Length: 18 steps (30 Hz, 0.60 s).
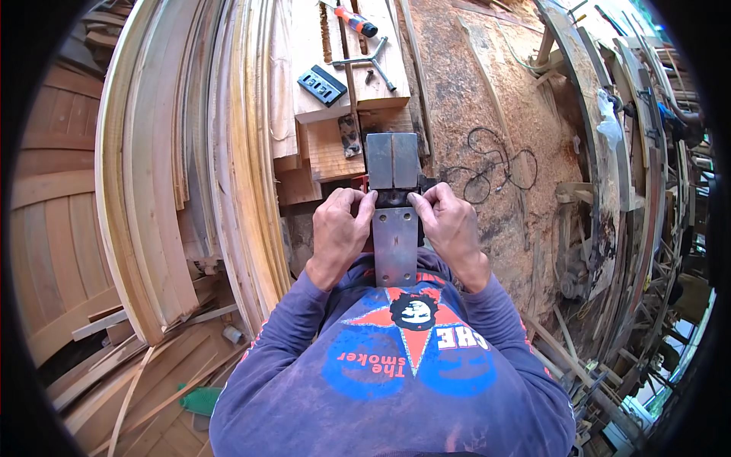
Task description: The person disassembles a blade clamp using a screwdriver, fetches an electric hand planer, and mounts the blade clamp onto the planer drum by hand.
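An electric hand planer (395,245) lies upside down in front of me, its grey metal sole facing up and one end close to my shirt. The front plate (393,156) has a groove down its middle. Between the two plates is the dark cutter drum (394,198). My left hand (342,228) is closed, thumb and fingers pinched at the drum's left end. At its right end my right hand (451,223) is closed the same way. Whether a thin blade sits between the fingertips cannot be made out.
Ahead on wooden blocks (321,111) lie a black slotted plastic piece (322,85), a three-armed wrench (373,61), a small screw (370,77) and an orange-and-black handled tool (355,21). Long boards (247,152) stand at left. A dark cord (487,169) loops over sawdust at right.
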Available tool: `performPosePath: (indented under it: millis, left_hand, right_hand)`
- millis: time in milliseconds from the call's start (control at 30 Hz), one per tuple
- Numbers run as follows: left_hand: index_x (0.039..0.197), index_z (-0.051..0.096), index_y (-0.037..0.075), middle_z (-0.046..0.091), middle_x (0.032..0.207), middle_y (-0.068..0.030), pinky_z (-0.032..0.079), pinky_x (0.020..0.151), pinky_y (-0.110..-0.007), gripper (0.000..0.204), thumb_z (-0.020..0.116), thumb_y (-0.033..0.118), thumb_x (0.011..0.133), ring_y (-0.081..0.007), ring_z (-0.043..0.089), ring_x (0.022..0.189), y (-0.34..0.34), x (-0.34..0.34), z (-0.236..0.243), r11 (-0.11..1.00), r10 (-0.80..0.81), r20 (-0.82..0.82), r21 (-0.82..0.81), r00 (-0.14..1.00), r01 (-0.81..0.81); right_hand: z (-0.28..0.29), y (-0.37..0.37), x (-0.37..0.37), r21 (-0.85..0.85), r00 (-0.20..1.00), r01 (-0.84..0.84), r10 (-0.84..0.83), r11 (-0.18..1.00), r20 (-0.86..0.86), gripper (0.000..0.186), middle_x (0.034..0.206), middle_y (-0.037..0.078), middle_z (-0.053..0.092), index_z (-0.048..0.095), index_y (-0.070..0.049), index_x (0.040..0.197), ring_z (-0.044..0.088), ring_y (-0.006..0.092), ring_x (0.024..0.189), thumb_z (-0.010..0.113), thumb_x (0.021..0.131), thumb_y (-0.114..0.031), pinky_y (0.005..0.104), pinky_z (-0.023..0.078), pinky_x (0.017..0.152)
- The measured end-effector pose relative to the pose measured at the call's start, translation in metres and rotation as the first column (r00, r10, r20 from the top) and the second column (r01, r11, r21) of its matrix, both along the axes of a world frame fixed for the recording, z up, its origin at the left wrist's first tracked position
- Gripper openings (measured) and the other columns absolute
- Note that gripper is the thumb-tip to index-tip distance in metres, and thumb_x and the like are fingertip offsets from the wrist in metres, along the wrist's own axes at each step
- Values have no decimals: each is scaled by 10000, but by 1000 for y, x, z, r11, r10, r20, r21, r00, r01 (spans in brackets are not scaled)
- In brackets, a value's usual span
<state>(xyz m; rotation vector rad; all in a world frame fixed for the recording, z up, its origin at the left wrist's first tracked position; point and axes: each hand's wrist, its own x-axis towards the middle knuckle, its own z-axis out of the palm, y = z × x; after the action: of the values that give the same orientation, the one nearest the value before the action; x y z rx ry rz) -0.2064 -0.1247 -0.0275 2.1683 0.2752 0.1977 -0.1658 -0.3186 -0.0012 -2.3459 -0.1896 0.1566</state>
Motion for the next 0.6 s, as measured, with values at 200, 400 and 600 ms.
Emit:
performPosePath:
  millis: [200, 400, 600]
  left_hand:
    - [865, 725, -27, 701, 743, -154, 533, 597, -336, 235, 755, 200, 920, -215, 692, 638, -1, 0, 2, 1000, 10, 3, 3, 1000, -10]
    - [849, 719, -24, 692, 736, -158, 524, 588, -344, 229, 754, 191, 918, -222, 676, 620, -5, -2, -2, 1000, 25, 72, 12, 997, -26]
    - [843, 723, -18, 691, 750, -155, 525, 597, -341, 214, 757, 182, 912, -231, 676, 631, -4, -3, -2, 1000, 22, 79, 14, 997, -23]
  right_hand:
    - [0, 4, 3, -19, 998, 18, -17, 1000, 66, 233, 677, 172, 658, 611, -34, 846, 675, 362, 605, 738, 928, -212, 450, 505, 529]
    - [-8, 5, 2, -16, 980, 4, -1, 1000, 197, 229, 677, 166, 657, 601, -40, 842, 670, 354, 595, 747, 921, -196, 436, 503, 517]
    - [-8, -4, 3, 157, 995, 95, -99, 983, 22, 238, 604, 41, 574, 601, -61, 878, 571, 174, 488, 722, 965, -246, 352, 445, 449]
